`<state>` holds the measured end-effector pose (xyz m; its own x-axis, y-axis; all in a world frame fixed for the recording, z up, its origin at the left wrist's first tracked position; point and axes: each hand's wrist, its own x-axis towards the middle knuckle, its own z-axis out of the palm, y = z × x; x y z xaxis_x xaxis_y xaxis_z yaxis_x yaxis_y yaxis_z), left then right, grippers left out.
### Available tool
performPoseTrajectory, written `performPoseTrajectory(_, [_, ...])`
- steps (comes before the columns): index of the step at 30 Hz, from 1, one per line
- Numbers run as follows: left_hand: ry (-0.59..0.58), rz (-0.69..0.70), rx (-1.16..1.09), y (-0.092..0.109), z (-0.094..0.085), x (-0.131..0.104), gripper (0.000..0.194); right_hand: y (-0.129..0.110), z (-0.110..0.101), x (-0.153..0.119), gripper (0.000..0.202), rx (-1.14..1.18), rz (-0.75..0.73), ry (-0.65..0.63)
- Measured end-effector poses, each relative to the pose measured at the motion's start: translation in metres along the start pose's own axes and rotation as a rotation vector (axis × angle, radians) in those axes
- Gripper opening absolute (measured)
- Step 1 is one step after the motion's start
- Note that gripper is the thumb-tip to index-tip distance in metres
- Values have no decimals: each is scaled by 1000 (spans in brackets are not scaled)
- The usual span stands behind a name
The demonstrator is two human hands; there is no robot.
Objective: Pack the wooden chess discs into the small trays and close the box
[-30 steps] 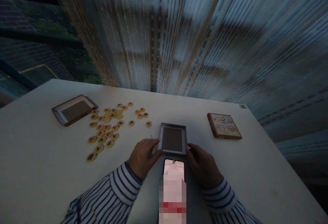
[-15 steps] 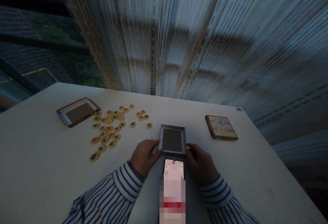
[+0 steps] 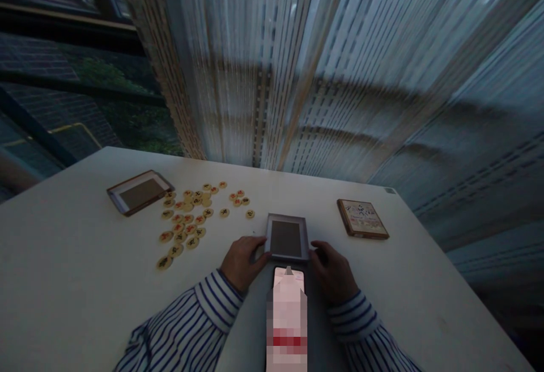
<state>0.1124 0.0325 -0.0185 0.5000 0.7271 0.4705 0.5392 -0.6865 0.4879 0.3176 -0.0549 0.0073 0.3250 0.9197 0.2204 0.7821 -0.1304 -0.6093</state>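
A small shallow open box (image 3: pixel 286 238), grey-walled with a brown inner base, lies on the white table in front of me. My left hand (image 3: pixel 242 261) grips its left edge, thumb at the near corner and fingers along the side. At the right edge, my right hand (image 3: pixel 334 270) is curled with its thumb side against the near corner; its index finger sits slightly off the wall. Just below the box, between my wrists, is a lit phone (image 3: pixel 289 304), partly pixelated. To the left lie many round wooden Chinese chess pieces (image 3: pixel 189 228) with red or black characters.
Another open box part (image 3: pixel 142 191) lies at the far left, touching or near the pieces. A closed box with a printed lid (image 3: pixel 363 219) rests at the right. Behind the white table (image 3: pixel 408 304) hangs a striped sheer curtain (image 3: pixel 289 77), with a window at the left.
The view has shifted slightly, so the table things sit a little lower. My right index finger appears slightly farther from the box edge. Otherwise both hands stay at the box.
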Motion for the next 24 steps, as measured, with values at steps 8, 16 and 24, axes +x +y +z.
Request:
performPoseTrajectory(8, [46, -56, -49, -1, 1, -1, 23, 7, 6, 1, 31, 69, -7, 52])
performPoseTrajectory(16, [39, -62, -42, 7, -10, -11, 24, 10, 8, 1, 32, 108, -27, 75])
performPoseTrajectory(24, [59, -81, -47, 5, -24, -27, 22, 8, 6, 3, 26, 41, -164, 109])
